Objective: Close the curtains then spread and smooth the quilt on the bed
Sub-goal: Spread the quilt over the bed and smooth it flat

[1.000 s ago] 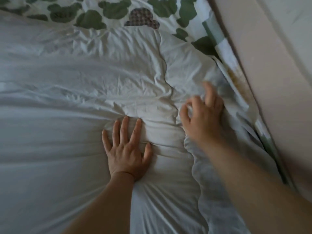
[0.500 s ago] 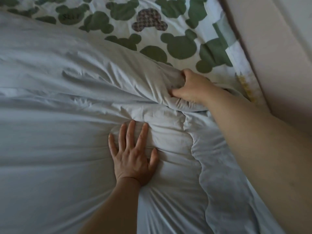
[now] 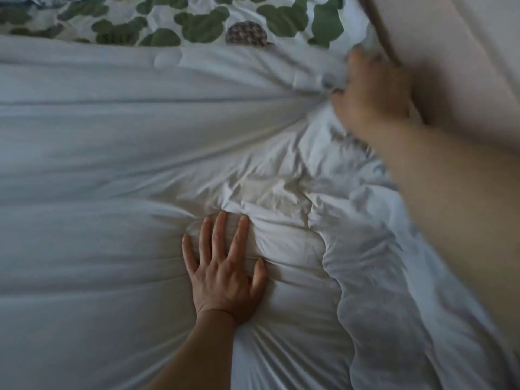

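Covering most of the bed: one white quilt [image 3: 98, 164]. Its far edge lies higher than half a second ago, so only a band of the green-blotched patterned sheet [image 3: 202, 23] shows along the top.

Left hand [image 3: 225, 271]: palm down on the quilt, fingers straight and slightly spread, pressing a shallow dent. It is in the same spot as before.

Right hand [image 3: 371, 91]: blurred, with the fingers curled round a bunch of the quilt's far edge. Since the earlier frame it has travelled up and to the right, and is now just beside the pale panel [image 3: 450, 66] along the bed's right side.

Folds: taut creases fan leftward from that grip, and a rumpled patch remains between the two hands.
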A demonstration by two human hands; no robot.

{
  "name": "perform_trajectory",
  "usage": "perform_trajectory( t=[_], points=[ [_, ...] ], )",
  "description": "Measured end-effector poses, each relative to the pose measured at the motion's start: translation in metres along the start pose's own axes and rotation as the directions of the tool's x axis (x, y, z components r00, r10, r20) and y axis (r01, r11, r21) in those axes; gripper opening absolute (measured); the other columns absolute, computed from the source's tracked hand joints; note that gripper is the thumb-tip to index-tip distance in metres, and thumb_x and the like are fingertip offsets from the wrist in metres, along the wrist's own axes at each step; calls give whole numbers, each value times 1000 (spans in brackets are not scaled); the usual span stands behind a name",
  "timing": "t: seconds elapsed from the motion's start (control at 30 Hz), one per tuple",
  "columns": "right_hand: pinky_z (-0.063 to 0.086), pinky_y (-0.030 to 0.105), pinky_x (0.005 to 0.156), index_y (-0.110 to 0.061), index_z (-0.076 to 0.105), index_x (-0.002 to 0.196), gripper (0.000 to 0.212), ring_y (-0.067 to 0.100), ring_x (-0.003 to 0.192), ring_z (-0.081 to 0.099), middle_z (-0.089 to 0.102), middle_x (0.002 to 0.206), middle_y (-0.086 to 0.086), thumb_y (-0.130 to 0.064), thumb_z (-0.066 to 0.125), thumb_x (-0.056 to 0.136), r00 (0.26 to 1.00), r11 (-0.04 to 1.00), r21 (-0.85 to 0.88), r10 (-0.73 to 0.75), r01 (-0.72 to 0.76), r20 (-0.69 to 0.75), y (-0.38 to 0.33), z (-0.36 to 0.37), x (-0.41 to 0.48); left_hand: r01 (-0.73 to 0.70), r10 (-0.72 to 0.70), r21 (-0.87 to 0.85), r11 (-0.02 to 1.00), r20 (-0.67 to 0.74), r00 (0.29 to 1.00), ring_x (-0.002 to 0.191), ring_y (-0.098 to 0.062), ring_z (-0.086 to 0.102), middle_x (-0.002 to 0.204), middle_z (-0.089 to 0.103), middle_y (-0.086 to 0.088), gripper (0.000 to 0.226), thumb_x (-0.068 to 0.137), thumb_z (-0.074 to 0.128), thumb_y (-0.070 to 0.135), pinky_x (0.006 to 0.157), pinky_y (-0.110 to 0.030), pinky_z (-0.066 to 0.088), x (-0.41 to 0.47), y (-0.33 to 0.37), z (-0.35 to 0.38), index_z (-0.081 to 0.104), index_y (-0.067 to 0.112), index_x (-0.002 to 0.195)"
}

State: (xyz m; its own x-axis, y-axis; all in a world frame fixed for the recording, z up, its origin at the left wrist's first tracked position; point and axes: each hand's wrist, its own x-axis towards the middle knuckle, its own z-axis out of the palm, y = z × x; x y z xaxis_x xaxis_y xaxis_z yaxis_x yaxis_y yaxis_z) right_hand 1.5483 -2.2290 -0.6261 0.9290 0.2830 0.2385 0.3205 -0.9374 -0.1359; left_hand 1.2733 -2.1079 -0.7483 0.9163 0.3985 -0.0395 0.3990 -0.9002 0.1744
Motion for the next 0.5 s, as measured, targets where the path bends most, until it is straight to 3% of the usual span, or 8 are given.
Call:
perform_trajectory(
  t=[0.1,0.2,0.23,0.3,0.37,0.4,0.43,0.5],
  points=[
    [36,48,98,-5,42,130,37,43,119,48,52,130,25,-7,42,93,993,993,13,116,-116,-24,2,2,32,-6,6,-1,1000,10,1000,144,-25,20,155,26,-1,79,73,43,60,113,-58,11,0,-2,0,30,37,147],
    [17,54,114,-7,22,147,60,44,134,31,36,144,27,-16,44,92,973,977,18,211,-213,94,-24,37,1,-8,8,-5,1000,13,1000,143,-26,21,155,27,-2,79,72,43,60,112,-58,11,0,-2,0,30,37,146],
    [11,56,116,-10,17,150,68,43,139,24,29,149,27,-24,48,91,985,988,21,151,-153,85,-37,48,-21,-5,5,-8,1000,11,1000,143,-26,21,154,27,-2,79,72,43,60,112,-58,11,0,-2,0,30,36,146],
    [4,54,117,-13,11,152,74,39,145,11,16,155,25,-39,44,91,986,986,121,-131,118,101,-61,64,-72,-5,5,-10,1000,10,1000,143,-26,21,154,27,-2,78,73,43,60,112,-58,11,1,-1,0,30,36,146],
    [2,51,118,-17,17,152,71,30,148,9,17,158,15,-49,37,92,870,892,160,-449,423,202,-67,75,-110,-6,6,-8,1000,9,1000,143,-26,21,154,28,-3,78,73,42,60,112,-59,10,1,-1,0,30,36,146],
    [4,52,118,-21,23,150,69,27,147,11,20,158,10,-54,36,90,838,873,108,-488,476,246,-55,79,-118,-7,7,-7,1000,6,1000,143,-26,21,154,28,-3,77,73,42,60,113,-59,10,1,-1,1,30,36,146],
    [6,52,118,-22,27,148,69,27,147,13,21,158,7,-58,34,89,862,900,39,-429,435,269,-36,83,-117,-9,9,-7,1000,4,1000,143,-26,21,154,28,-3,77,74,42,60,113,-58,10,1,-2,1,31,36,146],
    [8,50,118,-20,29,147,74,29,145,16,22,157,10,-63,30,87,959,980,-76,-165,186,229,7,85,-106,-12,12,-5,1000,-1,1000,144,-26,21,155,27,-2,76,74,42,60,114,-58,9,1,-1,1,31,37,145]
  ],
)
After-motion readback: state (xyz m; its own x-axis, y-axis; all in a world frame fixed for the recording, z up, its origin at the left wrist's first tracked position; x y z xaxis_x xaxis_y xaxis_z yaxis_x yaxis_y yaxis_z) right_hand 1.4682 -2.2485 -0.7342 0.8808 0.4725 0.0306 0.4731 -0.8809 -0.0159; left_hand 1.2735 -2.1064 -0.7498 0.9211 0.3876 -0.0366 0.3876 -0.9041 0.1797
